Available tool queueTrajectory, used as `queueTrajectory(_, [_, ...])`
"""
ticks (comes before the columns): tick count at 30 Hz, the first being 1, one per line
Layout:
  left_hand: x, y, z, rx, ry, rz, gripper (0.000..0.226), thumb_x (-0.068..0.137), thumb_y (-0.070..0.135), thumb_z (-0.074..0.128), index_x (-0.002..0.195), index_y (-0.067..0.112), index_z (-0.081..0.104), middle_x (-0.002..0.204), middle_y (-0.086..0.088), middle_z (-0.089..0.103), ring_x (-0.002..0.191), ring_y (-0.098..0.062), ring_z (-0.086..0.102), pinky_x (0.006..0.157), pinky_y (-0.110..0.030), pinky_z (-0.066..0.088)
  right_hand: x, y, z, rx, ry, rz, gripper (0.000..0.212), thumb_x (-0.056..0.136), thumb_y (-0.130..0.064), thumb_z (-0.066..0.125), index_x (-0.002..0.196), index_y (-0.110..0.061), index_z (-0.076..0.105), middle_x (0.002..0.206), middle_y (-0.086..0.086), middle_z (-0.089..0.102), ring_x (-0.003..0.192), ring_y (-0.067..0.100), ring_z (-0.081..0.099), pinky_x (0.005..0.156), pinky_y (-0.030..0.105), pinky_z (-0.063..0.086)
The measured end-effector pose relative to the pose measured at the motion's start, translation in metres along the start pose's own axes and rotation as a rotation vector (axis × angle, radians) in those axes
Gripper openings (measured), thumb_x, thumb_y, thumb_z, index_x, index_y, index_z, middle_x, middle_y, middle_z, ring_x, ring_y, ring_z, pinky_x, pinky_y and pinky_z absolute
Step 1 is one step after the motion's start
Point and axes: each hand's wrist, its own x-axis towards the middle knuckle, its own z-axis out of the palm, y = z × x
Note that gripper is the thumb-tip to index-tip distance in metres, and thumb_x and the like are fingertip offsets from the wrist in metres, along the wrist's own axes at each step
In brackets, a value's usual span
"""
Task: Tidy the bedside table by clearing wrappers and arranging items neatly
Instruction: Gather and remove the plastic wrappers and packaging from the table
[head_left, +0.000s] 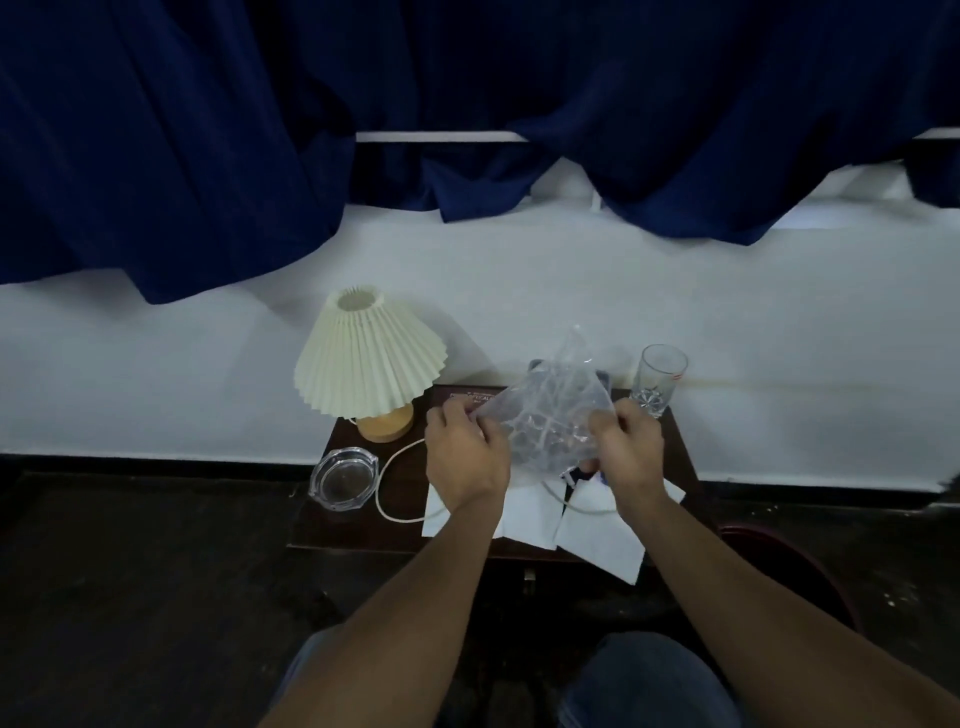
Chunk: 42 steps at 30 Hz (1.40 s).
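Head view, clear wrapper (550, 415), glass label (675, 378) unreadable

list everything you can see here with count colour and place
bedside table: 1, dark brown, centre
lamp: 1, cream pleated shade, wooden base, table's back left
ashtray: 1, clear glass, table's left edge
cord: 1, off-white, loops from lamp
glass: 1, clear, table's back right
paper sheets: 2, white, table's front
wrapper: 1, clear plastic, held above table
curtain: 1, dark blue, behind
left hand: grips wrapper's left edge
right hand: grips wrapper's right edge
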Motion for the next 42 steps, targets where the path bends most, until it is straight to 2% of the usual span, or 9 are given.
queueTrajectory(4, [0.000,0.023,-0.007,-0.155,0.073,-0.222,0.048,0.087,0.037,0.065,0.127,0.012,0.058,0.122,-0.012,0.054,0.114,-0.033,0.054,0.082,-0.040,0.048,-0.002,-0.021,-0.031,0.205,-0.006,0.015,0.014,0.093,-0.003,0.052,0.079,-0.003,0.050,0.051,0.006,0.052,0.041,0.021,0.047,0.036,0.026,0.037])
queueTrajectory(9, [0.006,0.043,-0.009,-0.647,-0.677,-0.904,0.110,0.051,0.083,0.073,0.141,0.022,0.056,0.132,-0.010,0.065,0.117,-0.036,0.063,0.104,-0.053,0.047,0.001,-0.035,-0.062,0.352,0.024,0.004,0.021,0.086,0.007,0.051,0.071,-0.009,0.051,0.054,-0.001,0.053,0.047,0.017,0.044,0.040,0.024,0.037])
queueTrajectory(14, [-0.009,0.074,-0.014,-0.639,-1.038,-0.707,0.069,0.069,0.085,0.063,0.103,0.025,0.067,0.108,-0.010,0.075,0.106,-0.031,0.070,0.104,-0.051,0.050,0.003,-0.021,-0.074,0.051,-0.030,-0.165,0.023,0.081,0.011,0.060,0.066,0.006,0.043,0.060,0.008,0.045,0.051,0.011,0.044,0.050,0.027,0.040])
queueTrajectory(17, [-0.018,0.096,-0.008,-0.631,-1.142,-0.591,0.080,0.066,0.088,0.062,0.115,0.026,0.072,0.104,-0.004,0.078,0.100,-0.024,0.072,0.091,-0.039,0.055,0.002,-0.006,-0.076,-0.409,-0.143,-0.391,0.033,0.075,0.003,0.061,0.060,-0.017,0.040,0.056,-0.002,0.042,0.051,0.014,0.040,0.052,0.032,0.036])
queueTrajectory(22, [-0.041,0.117,0.025,-0.432,-0.948,-0.354,0.020,0.090,0.023,0.057,0.104,0.015,0.069,0.105,-0.014,0.073,0.085,-0.023,0.069,0.070,-0.034,0.055,-0.006,0.004,-0.095,-0.553,-0.293,-0.506,0.014,0.070,-0.023,0.058,0.071,-0.021,0.045,0.063,-0.002,0.048,0.059,0.019,0.046,0.057,0.045,0.045])
queueTrajectory(25, [-0.055,0.125,0.045,-0.540,-0.860,-0.412,0.026,0.091,0.006,0.047,0.109,0.014,0.065,0.104,-0.014,0.072,0.085,-0.025,0.069,0.062,-0.031,0.054,-0.003,0.019,-0.123,-0.404,-0.230,-0.508,0.022,0.078,-0.035,0.064,0.097,-0.025,0.058,0.095,-0.007,0.059,0.089,0.012,0.058,0.077,0.033,0.051])
queueTrajectory(29, [-0.086,0.149,0.080,-0.610,-0.928,-0.418,0.016,0.090,0.003,0.058,0.098,0.016,0.065,0.104,-0.015,0.073,0.083,-0.025,0.069,0.062,-0.033,0.052,0.011,0.051,-0.171,-0.313,-0.156,-0.265,0.065,0.078,-0.049,0.083,0.134,-0.043,0.050,0.130,-0.011,0.054,0.119,0.004,0.055,0.095,0.023,0.049])
queueTrajectory(34, [-0.145,0.171,0.133,-0.495,-1.101,-0.386,0.039,0.090,0.008,0.062,0.128,0.007,0.056,0.113,-0.012,0.067,0.083,-0.015,0.065,0.060,-0.021,0.054,0.001,0.089,-0.222,-0.482,0.063,-0.068,0.045,0.084,-0.032,0.079,0.125,-0.032,0.061,0.096,-0.017,0.068,0.090,0.012,0.070,0.072,0.023,0.050])
queueTrajectory(42, [-0.194,0.155,0.167,-0.091,-1.314,-0.388,0.097,0.094,0.034,0.060,0.162,0.016,-0.006,0.166,-0.015,0.022,0.147,-0.035,0.034,0.111,-0.039,0.039,0.014,0.199,-0.258,-0.834,0.155,0.559,0.052,0.080,-0.052,0.068,0.118,-0.019,0.057,0.092,0.007,0.066,0.081,0.025,0.067,0.071,0.040,0.059])
